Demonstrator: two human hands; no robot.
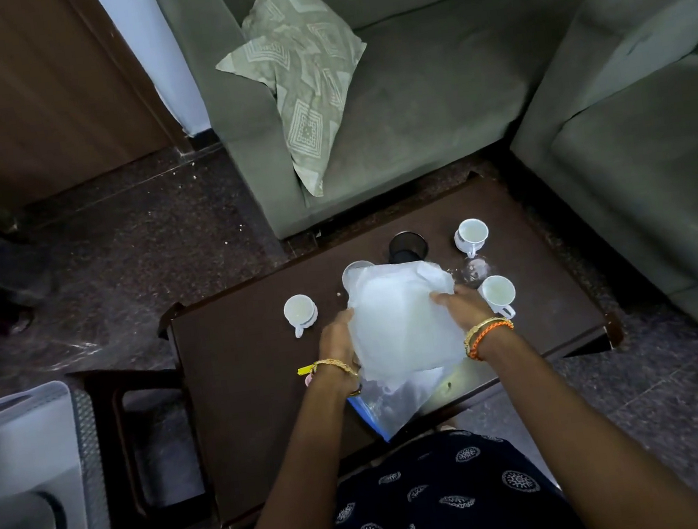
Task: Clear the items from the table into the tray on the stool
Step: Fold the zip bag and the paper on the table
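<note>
Translucent plastic, a bulky white bag [404,323], is held above the middle of the dark counter [244,389]. The left hand [337,339] grips the bag's left side, the right hand [461,307] its right, fingers curled into the film; two hands seem needed because the load sags. All else is placed from the bag: a white cup [300,310] just left of it, a black cup [408,246] behind it, two more white cups [471,235] [497,292] to its right, a blue-edged clear bag [394,404] beneath its near end. The grey tray [22,462] sits on the stool [137,425], well left of the bag, probably so the carry is short. No table item can be made out in it.
</note>
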